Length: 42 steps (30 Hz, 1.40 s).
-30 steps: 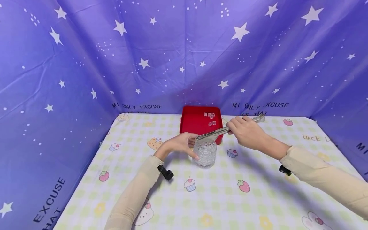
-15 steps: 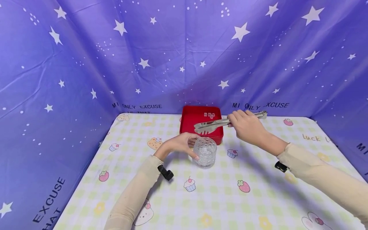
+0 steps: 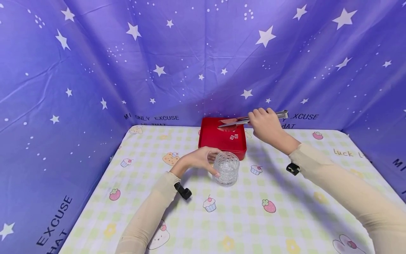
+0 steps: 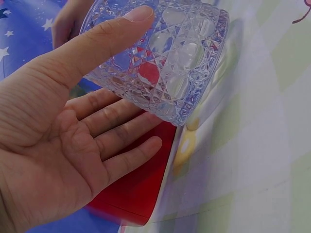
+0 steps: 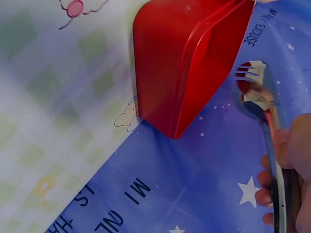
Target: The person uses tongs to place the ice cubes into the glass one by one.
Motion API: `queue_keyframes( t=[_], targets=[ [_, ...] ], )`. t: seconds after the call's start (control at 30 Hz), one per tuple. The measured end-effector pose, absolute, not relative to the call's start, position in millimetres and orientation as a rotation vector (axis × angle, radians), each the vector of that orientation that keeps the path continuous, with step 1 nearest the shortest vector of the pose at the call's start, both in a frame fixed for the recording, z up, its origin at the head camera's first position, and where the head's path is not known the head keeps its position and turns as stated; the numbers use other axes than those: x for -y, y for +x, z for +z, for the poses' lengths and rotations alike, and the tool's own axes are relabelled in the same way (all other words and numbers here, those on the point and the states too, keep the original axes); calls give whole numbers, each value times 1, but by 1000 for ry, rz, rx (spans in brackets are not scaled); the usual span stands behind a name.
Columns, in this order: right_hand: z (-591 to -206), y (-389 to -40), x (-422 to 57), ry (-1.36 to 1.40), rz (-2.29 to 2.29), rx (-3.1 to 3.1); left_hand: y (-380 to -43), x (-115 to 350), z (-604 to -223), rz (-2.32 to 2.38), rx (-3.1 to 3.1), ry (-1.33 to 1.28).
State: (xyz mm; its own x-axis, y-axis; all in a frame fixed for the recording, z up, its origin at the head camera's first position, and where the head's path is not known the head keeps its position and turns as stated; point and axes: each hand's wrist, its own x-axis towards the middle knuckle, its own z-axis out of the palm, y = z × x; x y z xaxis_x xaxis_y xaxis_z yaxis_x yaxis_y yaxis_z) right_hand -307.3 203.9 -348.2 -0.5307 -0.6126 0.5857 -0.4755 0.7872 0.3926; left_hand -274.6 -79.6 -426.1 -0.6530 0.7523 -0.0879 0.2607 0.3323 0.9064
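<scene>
In the head view my left hand [image 3: 198,158] holds a clear patterned drinking glass [image 3: 228,174] that stands on the table. The left wrist view shows the thumb across the near side of the glass [image 4: 182,56] and the fingers on its far side. My right hand [image 3: 267,127] grips metal serving tongs [image 3: 243,120], whose heads point left over a red box [image 3: 210,137]. Small clear cubes [image 3: 234,137] lie in that box, partly hidden by the tongs. Seen from the right wrist, one head of the tongs [image 5: 267,92] is slotted like a fork; no cube shows between them.
A checked tablecloth [image 3: 152,211] with printed cupcakes and strawberries covers the table. Behind it and at the sides hangs a blue starry curtain [image 3: 184,46]. The red box stands at the table's far edge, close behind the glass.
My right hand has raised the tongs from over the glass and carried them back over the red box. The left hand and the glass have stayed in place.
</scene>
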Motion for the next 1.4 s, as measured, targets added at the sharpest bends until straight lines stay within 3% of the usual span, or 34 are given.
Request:
queue_keyframes(
  t=[0.27,1.4],
  targets=[
    [-349,-320,-198,738,-298,2427,-274,79,-426,1292,-2095,897],
    [-370,-321,-183,708,-369,2690,-273,80,-424,1292,-2096,898]
  ],
)
